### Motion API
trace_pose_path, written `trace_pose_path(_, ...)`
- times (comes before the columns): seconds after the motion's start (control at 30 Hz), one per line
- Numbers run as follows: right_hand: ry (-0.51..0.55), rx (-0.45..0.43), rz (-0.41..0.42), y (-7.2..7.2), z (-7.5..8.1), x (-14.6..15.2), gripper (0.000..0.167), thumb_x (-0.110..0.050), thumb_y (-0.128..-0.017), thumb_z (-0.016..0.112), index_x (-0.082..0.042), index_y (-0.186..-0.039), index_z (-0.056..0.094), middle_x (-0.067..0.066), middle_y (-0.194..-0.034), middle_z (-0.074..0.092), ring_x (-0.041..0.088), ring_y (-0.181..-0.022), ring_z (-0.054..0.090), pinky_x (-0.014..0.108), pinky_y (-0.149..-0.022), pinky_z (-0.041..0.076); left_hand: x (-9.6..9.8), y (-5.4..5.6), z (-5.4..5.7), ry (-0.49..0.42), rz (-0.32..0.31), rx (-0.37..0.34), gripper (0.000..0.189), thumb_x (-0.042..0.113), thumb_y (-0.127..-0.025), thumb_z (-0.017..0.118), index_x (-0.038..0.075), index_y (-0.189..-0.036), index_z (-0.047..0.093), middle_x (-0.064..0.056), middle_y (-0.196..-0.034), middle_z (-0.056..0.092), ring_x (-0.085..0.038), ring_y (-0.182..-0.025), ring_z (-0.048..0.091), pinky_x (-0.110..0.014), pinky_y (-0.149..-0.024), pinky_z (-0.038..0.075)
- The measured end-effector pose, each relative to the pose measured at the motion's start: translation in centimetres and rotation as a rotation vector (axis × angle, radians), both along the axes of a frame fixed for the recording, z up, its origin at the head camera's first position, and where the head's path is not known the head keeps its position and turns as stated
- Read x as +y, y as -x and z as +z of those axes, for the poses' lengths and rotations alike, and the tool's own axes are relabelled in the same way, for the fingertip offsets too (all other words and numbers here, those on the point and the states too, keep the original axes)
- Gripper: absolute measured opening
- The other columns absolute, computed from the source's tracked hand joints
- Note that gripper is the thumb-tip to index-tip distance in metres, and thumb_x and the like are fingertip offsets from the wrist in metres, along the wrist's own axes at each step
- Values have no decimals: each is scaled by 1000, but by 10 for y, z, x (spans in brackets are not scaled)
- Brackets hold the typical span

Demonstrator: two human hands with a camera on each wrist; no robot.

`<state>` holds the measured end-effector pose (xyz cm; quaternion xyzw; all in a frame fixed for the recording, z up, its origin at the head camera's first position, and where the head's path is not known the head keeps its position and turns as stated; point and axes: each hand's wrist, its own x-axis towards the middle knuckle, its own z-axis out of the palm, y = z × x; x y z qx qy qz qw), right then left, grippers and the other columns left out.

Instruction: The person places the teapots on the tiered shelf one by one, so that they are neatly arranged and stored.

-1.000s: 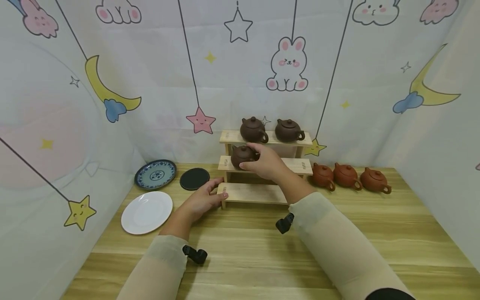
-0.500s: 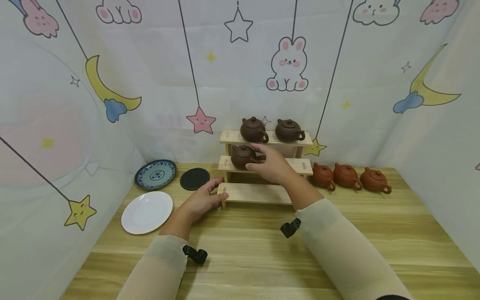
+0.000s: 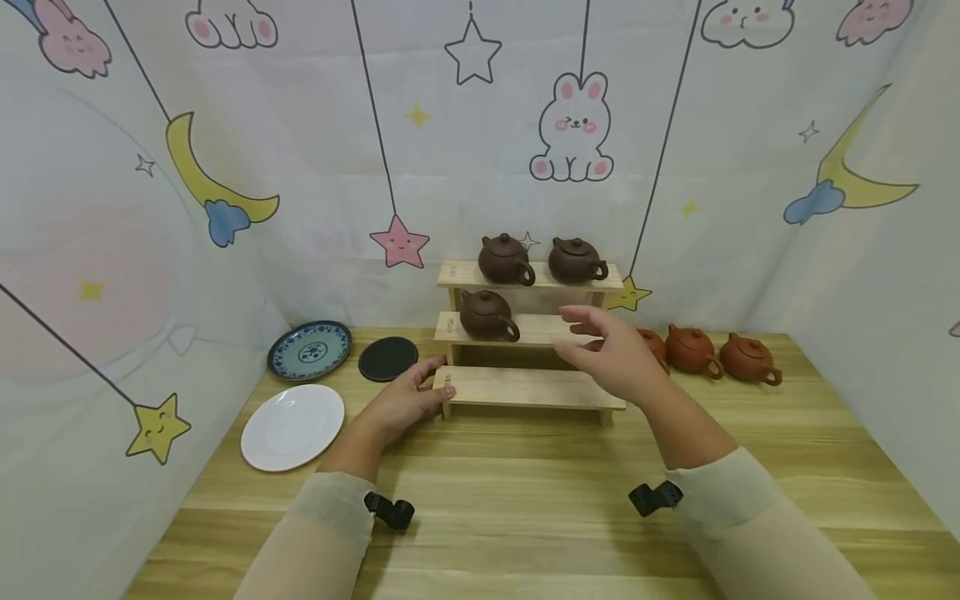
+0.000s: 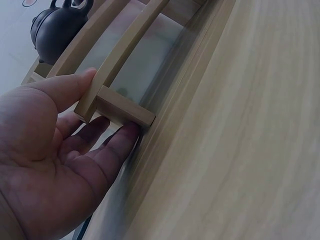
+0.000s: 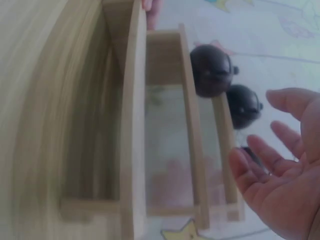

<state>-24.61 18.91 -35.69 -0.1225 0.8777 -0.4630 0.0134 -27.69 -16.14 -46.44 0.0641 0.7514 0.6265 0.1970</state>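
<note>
Our left hand [image 3: 405, 406] grips the wooden stand [image 3: 525, 388] at its lower left end, while our right hand [image 3: 618, 358], fingers loose, holds nothing. The dark teapot [image 3: 483, 315] sits upright on the left of the middle tier [image 3: 537, 330]; if we tug the stand, a jolt could send it over the front edge, and a wide right-hand sweep might knock the red teapots [image 3: 692, 350]. Open room shows along that tier and on the desk [image 3: 510, 500] in front

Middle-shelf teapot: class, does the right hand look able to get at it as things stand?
Probably yes: the right hand holds nothing, and the head view shows nothing standing between it and the middle-shelf teapot, whose handle is on that hand's side.
</note>
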Motion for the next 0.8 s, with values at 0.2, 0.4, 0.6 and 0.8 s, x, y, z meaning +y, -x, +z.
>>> trace_pose_path(0.2,-45,22,-56,-17,-10,38,61,-45,-103,72,-23,-156,53,7,-160,55,37,-143,57,57,-109,54,1,0,0,10,-9,6,78,19,-106,69,16,-171,25,-13,-175,30,-30,-148,51,-34,-109,55)
trace_pose_path(0.4,-120,51,-110,-28,-20,70,69,-54,-103,68,-17,-158,51,12,-153,60,38,-138,59,59,-108,53,3,0,1,-5,-7,-4,78,16,-106,68,15,-171,25,-13,-176,30,-31,-151,48,-36,-112,53)
trace_pose_path(0.6,-119,62,-202,-33,-30,103,73,-56,-104,64,-15,-162,46,19,-155,57,43,-139,57,62,-107,52,3,0,0,-5,-9,-1,79,17,-107,68,15,-172,24,-13,-176,29,-32,-151,48,-36,-111,53)
trace_pose_path(0.8,-128,65,-301,-35,-39,145,78,-57,-106,60,-10,-165,40,22,-157,54,46,-140,54,56,-100,53,1,0,-1,-24,-2,3,79,15,-106,69,13,-171,25,-14,-175,29,-32,-149,49,-33,-107,55)
